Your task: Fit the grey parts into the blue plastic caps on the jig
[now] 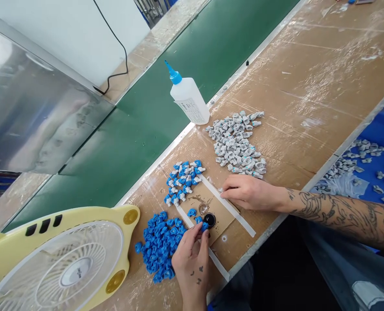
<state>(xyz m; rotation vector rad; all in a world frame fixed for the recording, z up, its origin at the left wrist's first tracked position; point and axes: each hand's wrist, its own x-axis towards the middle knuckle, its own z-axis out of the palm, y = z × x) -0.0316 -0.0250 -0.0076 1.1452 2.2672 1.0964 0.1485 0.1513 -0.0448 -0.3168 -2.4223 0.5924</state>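
Note:
My left hand (193,259) pinches a small blue plastic piece (205,226) between thumb and forefinger, beside a round black cap-like dish (210,220). Another blue piece (191,212) lies just beyond, near a small clear round spot (203,209) on a cardboard sheet (224,220). My right hand (252,192) is closed over the sheet's right side, its fingertips pressed together; what they hold is too small to make out. A pile of loose blue pieces (162,246) lies left of my left hand. Grey pieces (237,144) are heaped beyond my right hand. Joined blue-and-grey pieces (182,181) cluster behind the sheet.
A white squeeze bottle with a blue nozzle (190,101) stands at the bench's far edge, by a green belt (146,125). A yellow fan (62,263) occupies the left front. White tape strips (231,209) border the cardboard. More grey pieces (344,166) lie on blue material at right.

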